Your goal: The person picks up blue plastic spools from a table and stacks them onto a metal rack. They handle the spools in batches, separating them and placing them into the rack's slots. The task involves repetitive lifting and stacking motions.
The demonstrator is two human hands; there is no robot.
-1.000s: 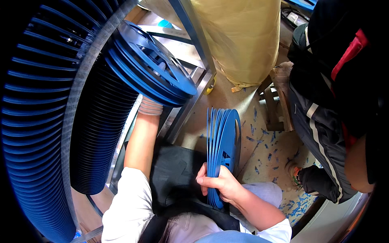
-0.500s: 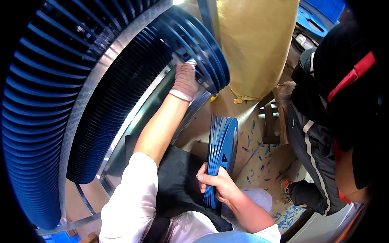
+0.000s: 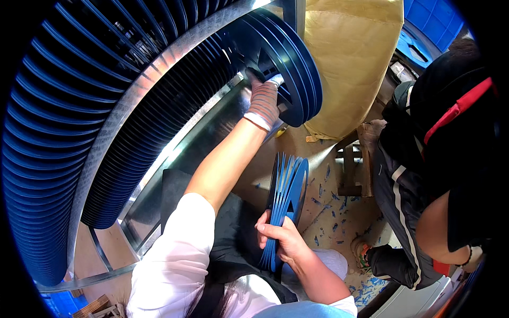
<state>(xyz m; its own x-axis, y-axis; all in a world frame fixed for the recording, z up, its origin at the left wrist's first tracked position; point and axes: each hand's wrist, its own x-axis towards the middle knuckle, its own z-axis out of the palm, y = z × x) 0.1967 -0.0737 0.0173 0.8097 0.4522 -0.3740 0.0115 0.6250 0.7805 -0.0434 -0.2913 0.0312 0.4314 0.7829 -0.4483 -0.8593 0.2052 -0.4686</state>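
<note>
Blue flat discs [image 3: 286,201], fanned upright

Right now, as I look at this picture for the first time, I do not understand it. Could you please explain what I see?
The camera sits on a person's head and looks down at their arms; its lens bends straight edges. The left hand, in a striped glove, reaches up to a few blue discs at the end of a long row of blue discs in a metal rack. The bare right hand grips a thin bundle of blue discs on edge. A large tan sack stands behind. Another person crouches on the right. Blue scraps litter the floor.
</note>
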